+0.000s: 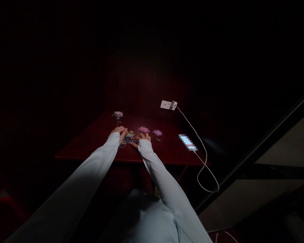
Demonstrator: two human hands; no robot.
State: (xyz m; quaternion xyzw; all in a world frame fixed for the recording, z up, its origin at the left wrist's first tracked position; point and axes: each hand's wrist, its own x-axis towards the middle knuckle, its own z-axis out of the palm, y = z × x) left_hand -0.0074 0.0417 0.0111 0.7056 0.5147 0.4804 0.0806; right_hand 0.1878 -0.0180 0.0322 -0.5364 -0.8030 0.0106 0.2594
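Note:
A heap of small coloured loops point(128, 137), yellow, blue and green, lies on a dark red table point(96, 145). My left hand point(120, 131) rests on the heap's left side, fingers curled over it. My right hand point(142, 137) sits at the heap's right edge, fingers bent down onto the table. Whether either hand holds a loop is too small and dark to tell. Two little piles of pink loops point(144, 129) point(157, 132) lie just right of my right hand. Both arms wear pale blue sleeves.
A small glass jar point(118, 116) stands at the back of the table. A lit phone point(187, 142) lies at the right, with a white cable point(205, 158) running to a wall socket and charger point(169, 105). The room around is dark.

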